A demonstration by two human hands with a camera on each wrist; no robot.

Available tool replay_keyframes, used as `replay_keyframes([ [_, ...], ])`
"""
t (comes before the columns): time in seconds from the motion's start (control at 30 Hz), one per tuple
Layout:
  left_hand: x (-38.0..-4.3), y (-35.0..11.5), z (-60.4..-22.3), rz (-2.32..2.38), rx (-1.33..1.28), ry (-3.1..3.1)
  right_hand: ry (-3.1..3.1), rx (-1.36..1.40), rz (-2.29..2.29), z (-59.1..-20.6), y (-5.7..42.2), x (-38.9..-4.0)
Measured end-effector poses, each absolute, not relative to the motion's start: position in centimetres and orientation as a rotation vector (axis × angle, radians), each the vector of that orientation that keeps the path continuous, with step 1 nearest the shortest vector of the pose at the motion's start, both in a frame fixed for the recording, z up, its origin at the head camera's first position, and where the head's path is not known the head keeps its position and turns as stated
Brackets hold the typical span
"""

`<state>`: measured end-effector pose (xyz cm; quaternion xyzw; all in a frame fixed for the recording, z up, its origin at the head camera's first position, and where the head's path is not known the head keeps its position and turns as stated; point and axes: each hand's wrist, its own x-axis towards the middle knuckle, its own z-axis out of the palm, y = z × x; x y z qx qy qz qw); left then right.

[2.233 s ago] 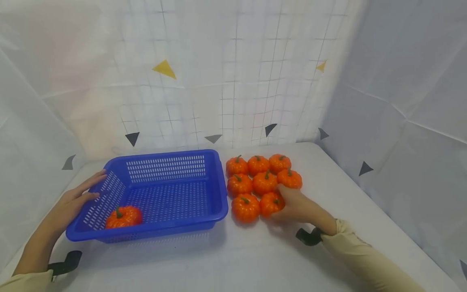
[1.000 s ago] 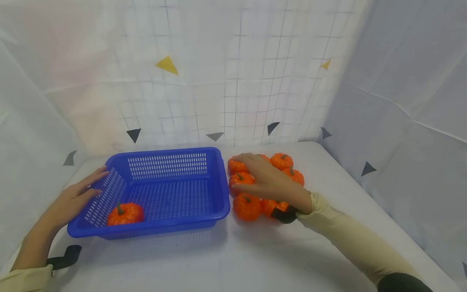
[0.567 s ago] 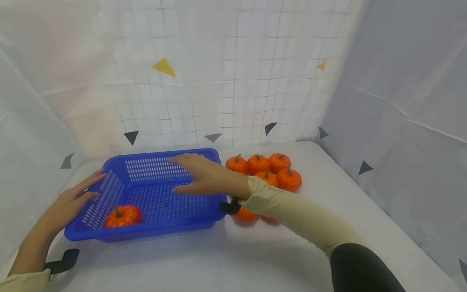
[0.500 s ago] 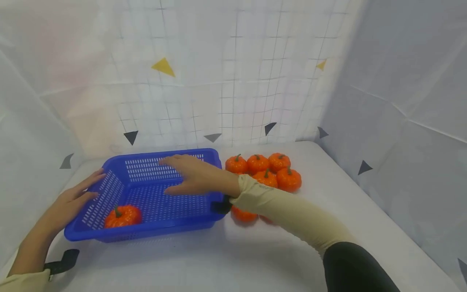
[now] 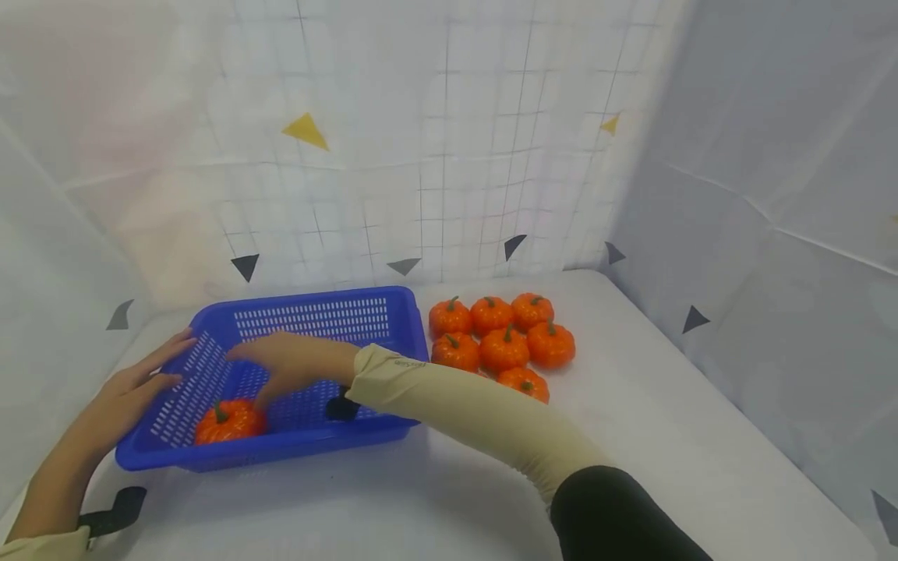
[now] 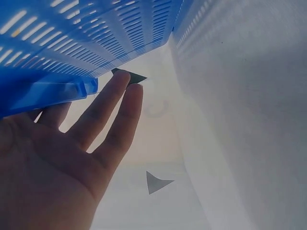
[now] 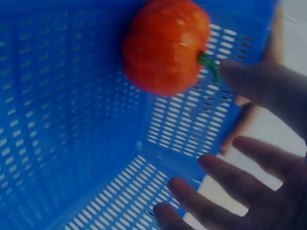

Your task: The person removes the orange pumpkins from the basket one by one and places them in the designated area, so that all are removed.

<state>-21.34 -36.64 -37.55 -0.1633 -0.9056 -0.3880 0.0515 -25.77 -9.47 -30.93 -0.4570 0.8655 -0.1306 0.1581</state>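
Observation:
A blue plastic basket [image 5: 330,436] with slotted walls stands on the left of the table. One orange pumpkin [image 5: 238,425] with a green stem lies in its front left corner. My right hand [image 5: 288,365] hovers inside the basket, just right of and behind this pumpkin. In the right wrist view, its fingers are spread, the thumb is close to the pumpkin's stem [image 7: 210,66], and nothing is held. My left hand [image 5: 115,405] is at the basket's left side; in the left wrist view, its fingers [image 6: 122,120] extend straight beside the outer wall.
Several orange pumpkins [image 5: 505,349] sit in close rows on the white table [image 5: 666,436], right of the basket. My right sleeve hides part of the front row. White sheets [image 5: 393,195] with dark and yellow triangles enclose the back and sides.
My right hand has moved left from the front row of pumpkins, over the basket's right side, to the pumpkin inside. My left hand has stayed at the basket's left side.

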Motion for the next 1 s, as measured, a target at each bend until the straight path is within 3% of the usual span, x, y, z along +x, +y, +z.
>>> replay_keyframes([
  [0.23, -21.4, -36.9, -37.6, -1.187, -0.493, -2.753, 2.366, -1.213, -0.258, -32.9, -11.8, -26.0],
  [0.57, -21.5, -37.1, -38.0, -1.209, -0.508, -2.741, 2.264, -1.352, -0.233, -34.8, -12.7, -26.4],
  [1.0, -21.5, -36.9, -37.9, -1.196, -0.478, -2.733, 2.382, -1.338, -0.381, -34.9, -12.9, -26.8],
])
